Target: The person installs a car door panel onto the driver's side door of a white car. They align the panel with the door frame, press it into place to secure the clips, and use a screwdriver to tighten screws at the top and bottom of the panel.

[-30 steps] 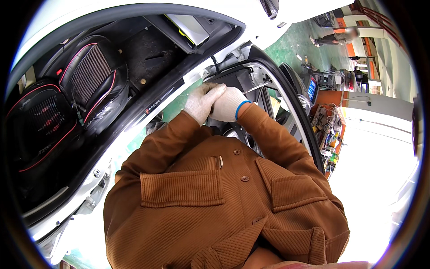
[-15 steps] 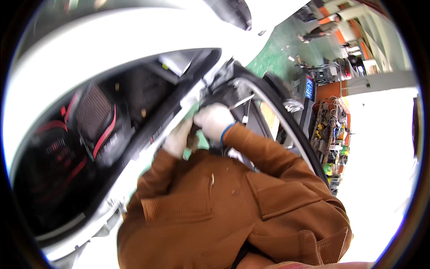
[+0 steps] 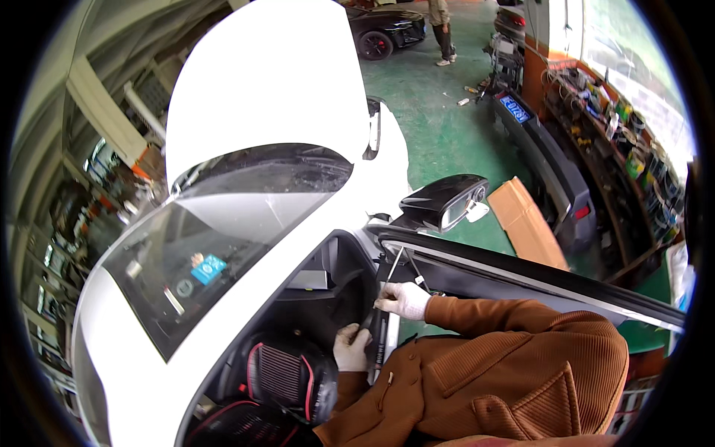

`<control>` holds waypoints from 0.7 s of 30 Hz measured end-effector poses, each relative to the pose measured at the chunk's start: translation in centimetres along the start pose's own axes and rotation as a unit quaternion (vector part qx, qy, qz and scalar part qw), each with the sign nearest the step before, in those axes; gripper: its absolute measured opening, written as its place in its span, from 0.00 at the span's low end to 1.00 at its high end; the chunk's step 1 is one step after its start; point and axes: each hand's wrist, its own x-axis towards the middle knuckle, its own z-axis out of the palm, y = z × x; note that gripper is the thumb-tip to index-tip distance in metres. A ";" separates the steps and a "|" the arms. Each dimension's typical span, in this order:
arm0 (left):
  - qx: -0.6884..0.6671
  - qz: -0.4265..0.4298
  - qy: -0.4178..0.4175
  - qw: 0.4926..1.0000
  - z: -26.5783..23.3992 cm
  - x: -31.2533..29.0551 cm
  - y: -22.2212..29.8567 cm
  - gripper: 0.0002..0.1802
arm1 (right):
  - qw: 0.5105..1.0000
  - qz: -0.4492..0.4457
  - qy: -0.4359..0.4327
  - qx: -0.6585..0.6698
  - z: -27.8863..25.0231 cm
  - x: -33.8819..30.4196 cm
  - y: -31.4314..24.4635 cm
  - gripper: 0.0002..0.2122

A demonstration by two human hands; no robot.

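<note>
I stand in the open doorway of a white car, between its body and the swung-out door. My right hand, in a white glove, is closed with fingertips pinched beside the door's front edge. A thin pale rod or cable runs from the door down to these fingers. Lower and to the left, my gloved left hand is curled shut next to the door sill. Something narrow and dark lies between the hands; what either grips is too small to name.
A black side mirror juts out ahead. Beyond the door, flattened cardboard and a detached dark bumper lie on the green floor. A cluttered shelf lines the right. Far off stand a person and a black car.
The view has swung, bringing the raised hood, windshield and workshop into sight. My hands, close together before, are now farther apart, the left lower beside the seat.
</note>
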 end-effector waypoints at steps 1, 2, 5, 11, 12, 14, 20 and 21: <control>0.061 0.062 0.003 0.996 -0.2 0.4 -1.1 0.18 | 0.992 0.088 -0.037 0.079 0.0 0.2 0.2 0.19; 0.118 0.122 0.010 0.985 0.1 0.5 -1.5 0.18 | 0.969 0.174 -0.083 0.156 0.0 0.4 0.2 0.23; 0.191 0.124 0.027 0.973 0.2 0.0 -2.2 0.20 | 0.938 0.210 -0.171 0.218 0.8 0.8 -0.3 0.29; 0.022 -0.031 0.049 0.998 3.9 -1.6 2.3 0.23 | 0.903 0.176 -0.136 0.367 3.5 2.0 1.5 0.10; 0.035 -0.035 0.031 0.998 3.3 -1.1 2.0 0.23 | 0.894 0.161 -0.157 0.387 3.5 2.4 1.7 0.10; 0.089 -0.011 -0.009 0.996 2.6 -0.3 1.2 0.22 | 0.872 0.129 -0.197 0.429 3.8 3.3 3.1 0.09; 0.292 0.104 -0.072 0.948 -2.6 1.1 -1.7 0.22 | 0.878 0.186 -0.215 0.386 2.6 2.8 1.7 0.10; 0.245 0.095 -0.065 0.963 -3.3 1.3 -2.1 0.21 | 0.886 0.199 -0.209 0.363 2.6 2.7 1.3 0.10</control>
